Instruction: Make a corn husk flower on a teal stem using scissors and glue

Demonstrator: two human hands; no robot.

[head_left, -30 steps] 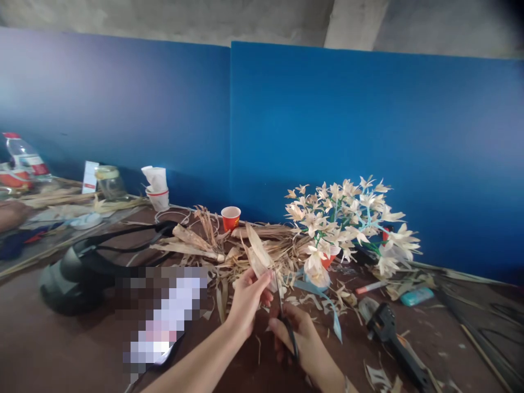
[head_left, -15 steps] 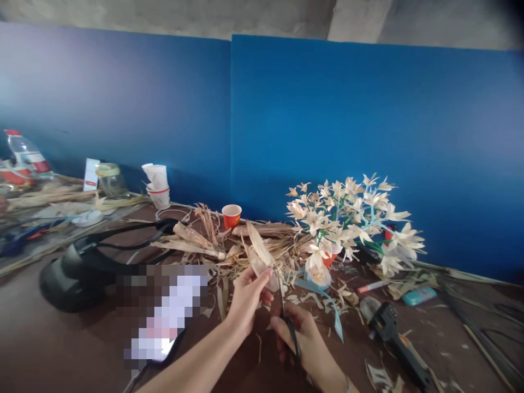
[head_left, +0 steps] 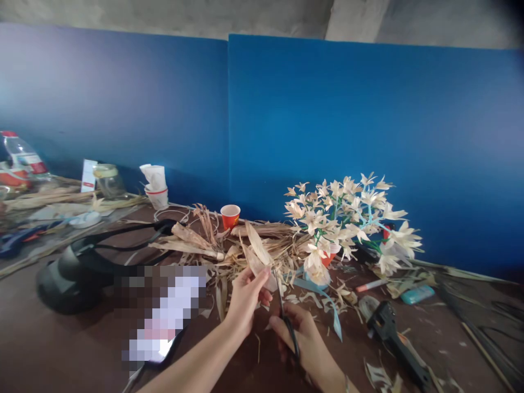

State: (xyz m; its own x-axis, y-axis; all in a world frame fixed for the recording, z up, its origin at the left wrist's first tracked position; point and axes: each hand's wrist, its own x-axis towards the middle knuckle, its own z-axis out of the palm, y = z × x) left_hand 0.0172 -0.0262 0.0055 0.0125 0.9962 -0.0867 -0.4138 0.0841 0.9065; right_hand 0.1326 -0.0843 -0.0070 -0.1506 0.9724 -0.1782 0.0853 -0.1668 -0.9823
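Note:
My left hand (head_left: 244,300) pinches a dried straw-coloured husk leaf (head_left: 257,252) that stands up from my fingers, above the brown table. My right hand (head_left: 305,344) is closed round the black handles of a pair of scissors (head_left: 286,319), whose blades point up at the lower edge of the leaf. Just behind lies a heap of dried husks (head_left: 229,245). To the right stands a bunch of cream husk flowers (head_left: 347,218) on green and blue stems.
A black glue gun (head_left: 393,341) lies at the right, with a marker (head_left: 370,285) and a teal lighter (head_left: 416,295) beyond it. A small red paper cup (head_left: 230,216) stands by the blue wall. A black helmet-like object (head_left: 73,270), a jar (head_left: 107,180) and a bottle (head_left: 22,158) are at the left.
Both hands keep their grip; the view has shifted slightly and the scissors have edged a little along the leaf.

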